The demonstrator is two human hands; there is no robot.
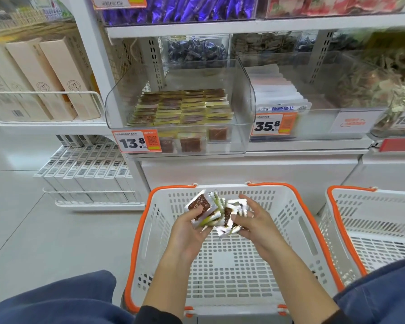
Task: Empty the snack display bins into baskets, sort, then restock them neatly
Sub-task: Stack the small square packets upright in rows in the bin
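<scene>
**Last handful squared up before restocking**

Both hands worked over the white perforated plastic basket with orange rim (142,220), which stood on the floor just in front of the shelf unit. The left hand (189,226) curled its fingers round a fanned stack of small clear-wrapped brown snack squares with yellow-green edging (205,208), thumb across the top packet. The right hand (255,220) pinched a second, looser clutch of the same packets (229,218), its fingers bent round them; the two bundles touched between the hands above the basket's far half.

The basket floor under the hands showed no packets, so these looked to be the last of this product taken from it. In the clear acrylic display bin (243,90) at the shelf's front edge, above the orange price tag reading 13.8 (137,141), neat overlapping rows of matching packets (182,107) already filled the rear and middle, with a few more standing against the front wall. By that showing, emptying and sorting were done for this bin and restocking was well along; the held packets remained to be aligned and laid in near the front.

A second white basket with orange rim (337,220) stood to the right; its visible part held nothing.
</scene>
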